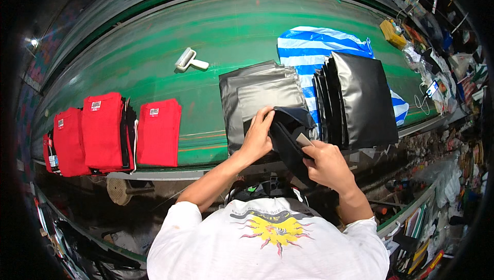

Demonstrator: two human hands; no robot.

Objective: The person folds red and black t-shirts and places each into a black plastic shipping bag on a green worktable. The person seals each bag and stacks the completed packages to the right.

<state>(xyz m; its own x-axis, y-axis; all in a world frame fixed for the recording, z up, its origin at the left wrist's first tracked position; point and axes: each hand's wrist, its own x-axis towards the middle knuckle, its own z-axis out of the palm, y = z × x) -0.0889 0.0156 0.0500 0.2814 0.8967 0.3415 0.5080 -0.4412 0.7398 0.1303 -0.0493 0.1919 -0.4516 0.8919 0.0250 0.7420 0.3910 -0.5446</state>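
My left hand [259, 131] pinches the upper edge of a dark, folded piece of fabric [289, 141], probably a garment. My right hand [328, 162] grips the same dark piece at its right side, with a small flat beige piece [305, 140] showing at its fingertips. Whether that beige piece is a tag or a card I cannot tell. Beneath and beyond my left hand lies a fanned stack of flat black plastic bags [266, 87]. To the right, black plastic packages [366, 98] lean together in a row, close beyond my right hand.
Blue-and-white striped plastic sheeting [305, 44] lies under the packages. A white lint roller [189, 60] rests on the green table [154, 48]. Folded red shirts [102, 129] stand in piles at left. A phone with a cable [432, 89] and a yellow box [393, 35] sit far right.
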